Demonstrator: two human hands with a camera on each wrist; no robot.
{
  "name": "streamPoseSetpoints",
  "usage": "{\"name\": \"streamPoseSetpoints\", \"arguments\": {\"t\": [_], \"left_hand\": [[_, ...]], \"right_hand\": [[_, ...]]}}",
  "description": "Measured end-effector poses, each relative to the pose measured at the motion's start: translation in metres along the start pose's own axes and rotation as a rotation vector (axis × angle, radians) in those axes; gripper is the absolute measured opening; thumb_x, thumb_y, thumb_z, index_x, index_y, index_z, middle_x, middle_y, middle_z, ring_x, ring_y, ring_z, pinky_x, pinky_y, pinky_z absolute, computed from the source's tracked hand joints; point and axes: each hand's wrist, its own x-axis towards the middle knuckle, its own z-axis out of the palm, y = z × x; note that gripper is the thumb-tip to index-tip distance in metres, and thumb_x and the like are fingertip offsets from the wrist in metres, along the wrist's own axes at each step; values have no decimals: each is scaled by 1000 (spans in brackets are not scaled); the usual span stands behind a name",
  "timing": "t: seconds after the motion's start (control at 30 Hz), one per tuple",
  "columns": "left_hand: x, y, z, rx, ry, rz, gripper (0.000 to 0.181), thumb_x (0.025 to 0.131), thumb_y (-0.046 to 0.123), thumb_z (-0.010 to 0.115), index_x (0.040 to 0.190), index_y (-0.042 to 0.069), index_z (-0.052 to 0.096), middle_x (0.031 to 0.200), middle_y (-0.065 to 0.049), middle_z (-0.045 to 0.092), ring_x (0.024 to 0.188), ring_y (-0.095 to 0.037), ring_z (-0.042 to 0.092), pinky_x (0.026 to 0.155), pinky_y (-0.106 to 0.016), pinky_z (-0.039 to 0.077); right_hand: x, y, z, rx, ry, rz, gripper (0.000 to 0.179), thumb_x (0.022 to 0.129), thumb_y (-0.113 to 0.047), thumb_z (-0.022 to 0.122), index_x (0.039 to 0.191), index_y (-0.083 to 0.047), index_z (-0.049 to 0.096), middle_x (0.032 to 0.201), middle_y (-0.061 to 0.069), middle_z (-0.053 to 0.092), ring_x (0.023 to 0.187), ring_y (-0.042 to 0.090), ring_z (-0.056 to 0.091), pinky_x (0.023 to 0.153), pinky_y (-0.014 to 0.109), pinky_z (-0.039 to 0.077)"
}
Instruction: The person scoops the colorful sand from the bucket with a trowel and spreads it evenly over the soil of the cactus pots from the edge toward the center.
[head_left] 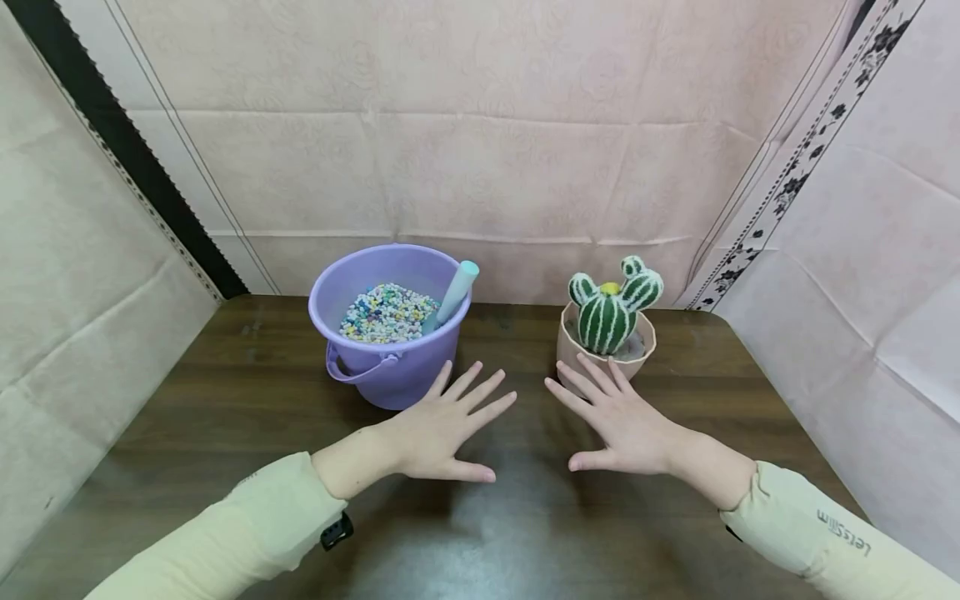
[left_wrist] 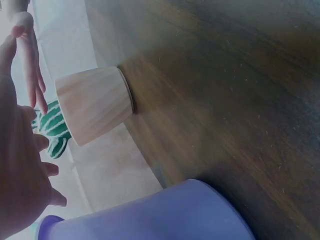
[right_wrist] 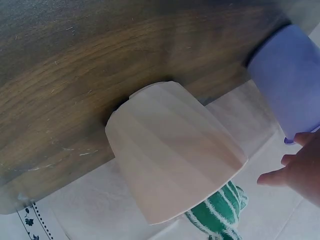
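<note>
Both hands hover over the table with fingers spread and nothing held. My left hand (head_left: 441, 429) is in front of a purple bucket (head_left: 405, 375), its fingertips overlapping the bucket's lower right side in the head view. Small multicoloured beads (head_left: 390, 314) fill part of the bucket, and a light-blue handle (head_left: 457, 292) sticks up from them; its buried end is hidden. My right hand (head_left: 626, 427) is in front of a pale pink faceted pot (head_left: 567, 337), fingertips overlapping its front. In the pot stands a green and white fuzzy cactus (head_left: 606, 323) with a yellow top.
The dark wooden table (head_left: 517, 533) meets a pale patterned cloth backdrop (head_left: 480, 167) behind the bucket and pot. Cloth walls also rise on the left and right. The bucket's purple carrying handle (head_left: 360, 373) hangs down at its front left.
</note>
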Motion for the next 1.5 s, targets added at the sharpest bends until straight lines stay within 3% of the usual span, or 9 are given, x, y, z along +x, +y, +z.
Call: {"name": "streamPoseSetpoints", "arguments": {"t": [0.23,0.37,0.47,0.67,0.83,0.97,1.17,1.4,1.5], "left_hand": [[-6,-2,-8,33,40,19,88,85,70,41,152,25,5,159,-6,-3,145,-32,-5,113,-65,1],[-11,-7,-26,78,139,47,88,85,68,45,152,22,10,159,-9,2,145,-35,-2,113,-64,4],[-17,-15,-44,82,218,27,87,85,68,44,151,20,14,159,-10,5,144,-37,1,113,-64,4],[-29,-49,-77,39,309,-147,85,87,64,46,151,19,15,158,-13,8,144,-40,2,113,-66,3],[-40,-84,-92,-36,331,-339,84,89,54,52,151,16,12,158,-14,5,143,-42,0,112,-67,-1],[-49,-113,-92,-165,322,-488,84,91,57,46,152,19,3,159,-12,-1,143,-42,-5,112,-66,-5],[-62,-147,-78,-460,343,-631,87,92,57,42,150,14,-7,158,-14,-6,144,-37,-7,115,-60,-1],[-75,-161,-65,-796,387,-684,86,95,49,42,148,11,-15,157,-19,-3,143,-39,10,114,-57,19],[-77,-162,-61,-1016,430,-669,80,97,38,44,150,11,-10,156,-22,6,139,-39,23,110,-52,32]], "right_hand": [[8,-1,-4,10,5,1,93,80,-79,30,151,-21,18,154,14,23,141,42,15,107,68,17],[24,1,-16,24,15,19,95,79,-79,32,151,-18,18,155,14,20,143,39,12,110,66,16],[42,1,-31,33,29,40,94,81,-75,39,151,-17,16,156,14,17,144,37,10,112,64,14],[92,-5,-62,96,100,92,95,82,-77,32,151,-16,13,156,15,17,143,38,12,115,57,14],[136,-12,-75,245,148,258,90,85,-60,54,152,-22,8,156,9,18,142,34,19,111,56,28],[164,-12,-73,430,173,421,92,83,-57,59,151,-26,7,155,7,22,142,29,22,108,55,33],[190,-4,-61,735,200,625,96,80,-56,64,151,-21,10,147,12,36,132,28,40,106,46,40],[206,-4,-47,889,158,714,91,80,-52,66,149,-15,19,135,13,49,114,25,54,89,40,53],[210,-8,-43,888,169,726,74,80,-48,68,137,-9,40,120,11,56,94,22,61,72,33,58]]}}
